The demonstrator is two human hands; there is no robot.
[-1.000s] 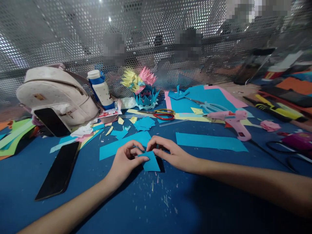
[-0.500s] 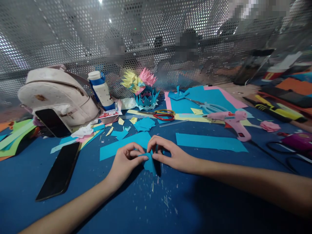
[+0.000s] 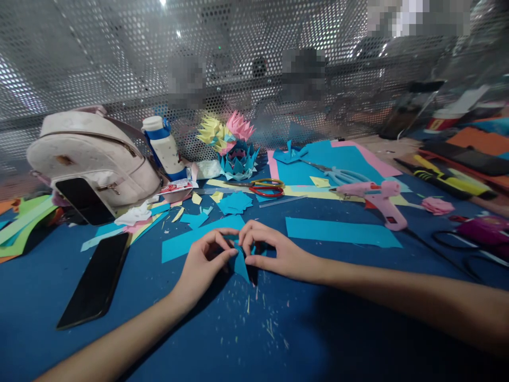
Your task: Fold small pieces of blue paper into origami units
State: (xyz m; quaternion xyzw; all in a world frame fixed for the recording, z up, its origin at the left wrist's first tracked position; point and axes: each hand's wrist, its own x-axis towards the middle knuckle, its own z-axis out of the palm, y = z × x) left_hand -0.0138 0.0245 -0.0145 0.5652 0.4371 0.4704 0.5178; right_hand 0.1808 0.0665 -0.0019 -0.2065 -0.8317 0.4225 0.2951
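Note:
A small folded piece of blue paper [image 3: 240, 267] is pinched between both hands over the blue table [image 3: 191, 345]. My left hand [image 3: 207, 257] grips its left side with thumb and fingers. My right hand [image 3: 264, 249] holds the right side, fingers curled and thumb below. The fingers hide much of the paper's upper part. Just behind the hands lies a blue paper strip [image 3: 183, 245], and a second blue strip [image 3: 342, 232] lies to the right. A pile of cut blue paper pieces [image 3: 235, 203] sits beyond the fingers.
A black phone [image 3: 95, 281] lies at left, near a pale backpack [image 3: 87, 148] and a bottle [image 3: 164, 151]. Folded paper flowers [image 3: 238, 159] stand at the back. Scissors [image 3: 267, 188] lie before them. A pink glue gun [image 3: 377, 199] with its cord rests at right.
The blue paper between my hands has been turned or folded, now showing a narrower, pointed shape. My fingers have shifted slightly on it; both hands stay in nearly the same place.

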